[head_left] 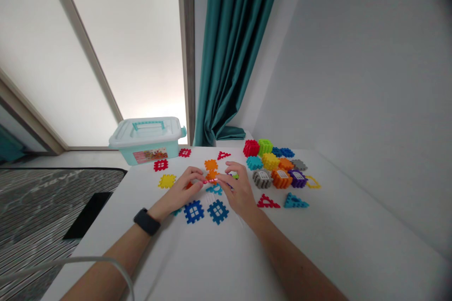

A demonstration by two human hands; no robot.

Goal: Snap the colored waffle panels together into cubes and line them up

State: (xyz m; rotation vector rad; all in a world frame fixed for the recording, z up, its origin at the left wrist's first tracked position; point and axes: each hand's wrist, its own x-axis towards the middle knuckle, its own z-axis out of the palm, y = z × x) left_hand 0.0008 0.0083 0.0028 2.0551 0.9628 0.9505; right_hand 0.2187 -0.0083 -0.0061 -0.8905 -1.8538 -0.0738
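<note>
Between my two hands is a pinkish-red toothed building tile (pixel 211 181), seen almost edge-on. My left hand (pixel 181 190), with a black watch at the wrist, pinches its left end. The fingertips of my right hand (pixel 240 193) close on its right end. Just behind it lies an orange tile (pixel 211 164) on the table. A light-blue tile (pixel 214 189) with a cut-out is below the fingers. Nearer to me are two blue window tiles, one on the left (pixel 194 212) and one on the right (pixel 218 211). Other pieces are partly hidden under my hands.
A lidded aqua box (pixel 150 138) stands at the table's back left. Stacks of coloured tiles (pixel 271 162) are grouped at the right. A red triangle (pixel 268 201) and a blue triangle (pixel 295 201) lie before them. A yellow tile (pixel 167 181) is on the left. A cable (pixel 106 259) crosses my left forearm.
</note>
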